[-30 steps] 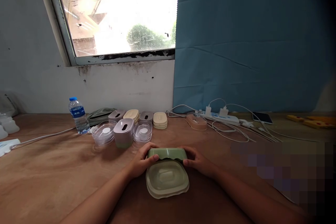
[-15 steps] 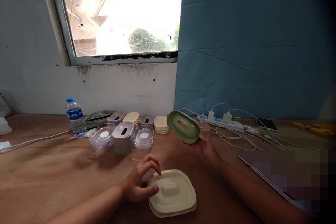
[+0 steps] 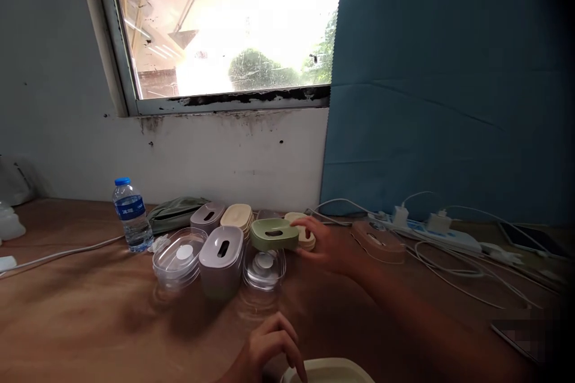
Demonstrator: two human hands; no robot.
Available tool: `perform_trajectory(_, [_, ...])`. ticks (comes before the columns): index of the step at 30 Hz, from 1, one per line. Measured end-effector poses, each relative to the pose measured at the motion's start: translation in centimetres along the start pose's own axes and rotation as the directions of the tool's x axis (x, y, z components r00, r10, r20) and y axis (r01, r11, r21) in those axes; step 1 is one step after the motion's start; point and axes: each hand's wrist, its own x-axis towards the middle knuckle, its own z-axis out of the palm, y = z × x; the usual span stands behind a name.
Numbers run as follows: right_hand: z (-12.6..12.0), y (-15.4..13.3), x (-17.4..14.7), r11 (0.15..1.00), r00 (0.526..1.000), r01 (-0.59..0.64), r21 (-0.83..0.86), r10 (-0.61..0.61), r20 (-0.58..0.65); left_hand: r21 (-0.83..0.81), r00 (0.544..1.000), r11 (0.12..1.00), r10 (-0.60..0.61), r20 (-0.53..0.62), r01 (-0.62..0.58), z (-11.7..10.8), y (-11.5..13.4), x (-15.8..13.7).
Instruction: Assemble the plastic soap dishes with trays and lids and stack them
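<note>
My right hand (image 3: 321,245) grips the right end of a green oval lid with a slot in its middle (image 3: 275,242). The lid is roughly level, over the stacked clear lids (image 3: 266,278) and in front of cream lids (image 3: 305,236). At the bottom edge, my left hand (image 3: 272,344) has bent, parted fingers, one fingertip at the rim of a cream lid (image 3: 335,371). Most of that lid and my left thumb are out of view or hidden. Left of the green lid stands a stack of lilac slotted lids (image 3: 222,263).
More clear lids (image 3: 177,263), another lilac slotted lid (image 3: 207,216) and a cream stack (image 3: 237,218) stand at the left. A water bottle (image 3: 131,218) is beside a grey-green pouch (image 3: 177,213). Cables and a power strip (image 3: 431,233) lie right, near a pinkish slotted lid (image 3: 377,242).
The green lid, tilted up before, has moved left in my right hand and now lies flatter over the clear stack. The view has shifted, leaving the cream lid and left hand lower in frame.
</note>
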Motion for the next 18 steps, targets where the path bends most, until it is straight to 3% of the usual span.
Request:
perform_trajectory(3, [0.6, 1.0, 1.1, 0.994, 0.980, 0.086, -0.074, -0.071, 0.184, 0.017, 0.998, 0.998, -0.066, -0.002, 0.066, 0.2, 0.0, 0.0])
perform_trajectory(8, [0.5, 2.2, 4.1, 0.989, 0.930, 0.050, -0.142, 0.006, 0.367, -0.004, 0.996, 0.996, -0.091, -0.003, 0.091, 0.2, 0.3, 0.0])
perform_trajectory(12, [0.5, 1.7, 6.0, 0.976, 0.859, 0.083, -0.203, 0.033, 0.510, -0.060, 0.995, 0.994, -0.095, 0.008, 0.096, 0.3, 0.1, -0.2])
perform_trajectory(15, [0.8, 1.7, 7.0, 0.969, 0.813, 0.126, -0.214, 0.023, 0.582, -0.075, 0.992, 0.989, -0.125, 0.011, 0.126, 0.4, -0.3, -0.4])
perform_trajectory(18, [0.6, 2.3, 8.1, 0.966, 0.799, 0.144, -0.215, 0.014, 0.602, -0.061, 0.986, 0.984, -0.165, 0.005, 0.165, 0.5, -0.5, -0.4])
